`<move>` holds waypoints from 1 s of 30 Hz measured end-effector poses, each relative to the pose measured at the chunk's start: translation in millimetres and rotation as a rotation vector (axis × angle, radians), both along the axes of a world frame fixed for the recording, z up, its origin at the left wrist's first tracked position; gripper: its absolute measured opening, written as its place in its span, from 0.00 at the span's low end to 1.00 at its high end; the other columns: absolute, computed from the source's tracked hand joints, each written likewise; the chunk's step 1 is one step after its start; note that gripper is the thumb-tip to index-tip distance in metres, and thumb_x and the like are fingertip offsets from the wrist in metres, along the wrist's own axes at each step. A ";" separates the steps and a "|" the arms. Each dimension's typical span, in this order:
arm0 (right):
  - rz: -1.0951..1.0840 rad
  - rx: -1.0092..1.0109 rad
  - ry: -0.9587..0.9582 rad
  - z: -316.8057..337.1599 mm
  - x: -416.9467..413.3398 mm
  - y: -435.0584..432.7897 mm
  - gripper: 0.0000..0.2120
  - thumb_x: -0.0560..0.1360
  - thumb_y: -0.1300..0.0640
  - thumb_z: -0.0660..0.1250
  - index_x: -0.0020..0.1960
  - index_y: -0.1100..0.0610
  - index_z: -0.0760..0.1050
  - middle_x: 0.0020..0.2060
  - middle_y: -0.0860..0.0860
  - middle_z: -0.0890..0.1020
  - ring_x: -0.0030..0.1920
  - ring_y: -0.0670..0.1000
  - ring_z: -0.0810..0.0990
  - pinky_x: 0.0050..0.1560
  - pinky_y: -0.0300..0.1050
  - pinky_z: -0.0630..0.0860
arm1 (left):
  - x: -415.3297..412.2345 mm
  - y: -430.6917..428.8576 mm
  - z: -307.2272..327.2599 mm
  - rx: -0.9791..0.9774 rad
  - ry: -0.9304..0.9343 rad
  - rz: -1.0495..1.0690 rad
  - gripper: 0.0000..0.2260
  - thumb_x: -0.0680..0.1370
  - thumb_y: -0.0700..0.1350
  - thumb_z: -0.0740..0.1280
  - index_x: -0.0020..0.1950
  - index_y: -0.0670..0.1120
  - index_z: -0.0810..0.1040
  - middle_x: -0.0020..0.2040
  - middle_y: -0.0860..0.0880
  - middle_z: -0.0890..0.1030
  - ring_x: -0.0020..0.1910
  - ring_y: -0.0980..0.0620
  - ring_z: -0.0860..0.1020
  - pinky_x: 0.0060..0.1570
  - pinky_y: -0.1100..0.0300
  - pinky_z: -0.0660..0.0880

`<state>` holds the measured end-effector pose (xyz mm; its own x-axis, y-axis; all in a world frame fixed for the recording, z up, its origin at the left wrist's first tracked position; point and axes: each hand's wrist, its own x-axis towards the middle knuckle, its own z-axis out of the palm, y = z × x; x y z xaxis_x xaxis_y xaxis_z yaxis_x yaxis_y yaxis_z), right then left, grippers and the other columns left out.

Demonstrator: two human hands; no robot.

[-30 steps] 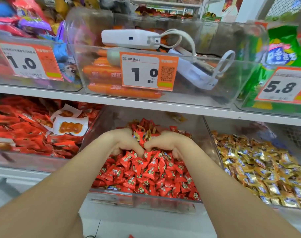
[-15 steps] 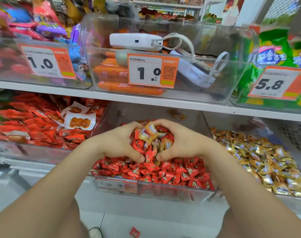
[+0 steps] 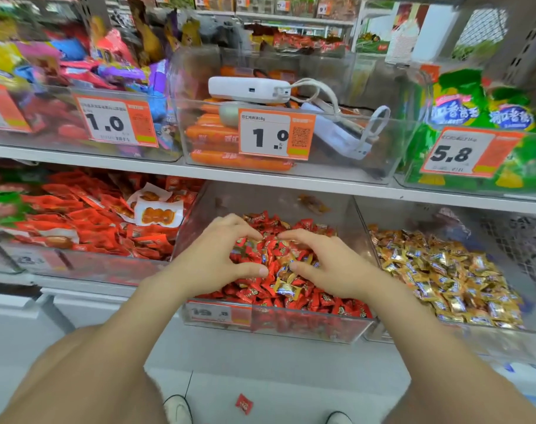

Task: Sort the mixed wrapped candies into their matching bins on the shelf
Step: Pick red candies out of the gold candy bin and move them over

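A clear middle bin on the lower shelf holds a heap of red wrapped candies with a few gold wrapped candies mixed in. My left hand and my right hand rest on the heap side by side. Their curved fingers and thumbs ring a small mound of mixed red and gold candies, fingers apart, neither hand closed on a piece. The bin to the right is filled with gold wrapped candies.
The left bin holds red-orange snack packets. On the shelf above, a bin of orange sausages carries a white power bank and cable. One red candy lies on the floor between my shoes.
My hands had scooped a mound of candies upward between them. They have since lowered onto the heap and spread slightly apart, and the mound has settled back.
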<state>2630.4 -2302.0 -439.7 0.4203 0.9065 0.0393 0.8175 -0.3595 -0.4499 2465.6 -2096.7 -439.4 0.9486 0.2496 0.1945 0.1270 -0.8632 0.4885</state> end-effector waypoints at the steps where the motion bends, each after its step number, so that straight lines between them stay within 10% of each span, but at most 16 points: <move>1: -0.011 -0.012 0.012 0.9 0.0 -1.5 0.28 0.82 0.44 0.68 0.77 0.32 0.61 0.75 0.41 0.74 0.67 0.51 0.79 0.71 0.58 0.73 | 1.0 0.1 -2.4 0.013 -0.003 -0.013 0.28 0.71 0.64 0.78 0.68 0.57 0.79 0.62 0.60 0.75 0.64 0.60 0.72 0.68 0.57 0.71; 10: -0.116 0.023 -0.037 7.4 7.8 -15.9 0.23 0.74 0.64 0.66 0.65 0.45 0.76 0.61 0.47 0.78 0.60 0.48 0.77 0.62 0.47 0.75 | 5.5 -8.4 -6.5 0.135 -0.085 -0.077 0.11 0.76 0.54 0.73 0.58 0.57 0.82 0.53 0.60 0.79 0.57 0.57 0.74 0.62 0.57 0.73; 15: 0.018 -0.077 -0.077 7.7 8.1 -16.9 0.28 0.78 0.60 0.71 0.75 0.43 0.74 0.70 0.42 0.78 0.71 0.44 0.74 0.73 0.42 0.70 | 11.6 -35.2 -1.7 0.012 -0.090 -0.194 0.14 0.72 0.61 0.78 0.53 0.58 0.82 0.47 0.61 0.79 0.46 0.61 0.78 0.46 0.65 0.73; 21: -0.049 -0.001 -0.107 11.4 14.5 -10.8 0.08 0.83 0.53 0.67 0.58 0.48 0.85 0.43 0.40 0.83 0.41 0.39 0.79 0.49 0.40 0.72 | 25.2 -44.2 -6.3 0.219 0.083 -0.180 0.14 0.74 0.59 0.77 0.53 0.59 0.76 0.47 0.62 0.78 0.40 0.69 0.71 0.42 0.60 0.72; 30: -0.184 0.059 -0.045 8.2 12.8 -11.1 0.12 0.88 0.48 0.56 0.51 0.54 0.71 0.39 0.49 0.79 0.40 0.49 0.76 0.41 0.49 0.67 | 24.0 -44.9 -9.2 0.144 -0.020 -0.115 0.07 0.79 0.51 0.59 0.45 0.55 0.76 0.39 0.58 0.75 0.42 0.58 0.73 0.45 0.53 0.74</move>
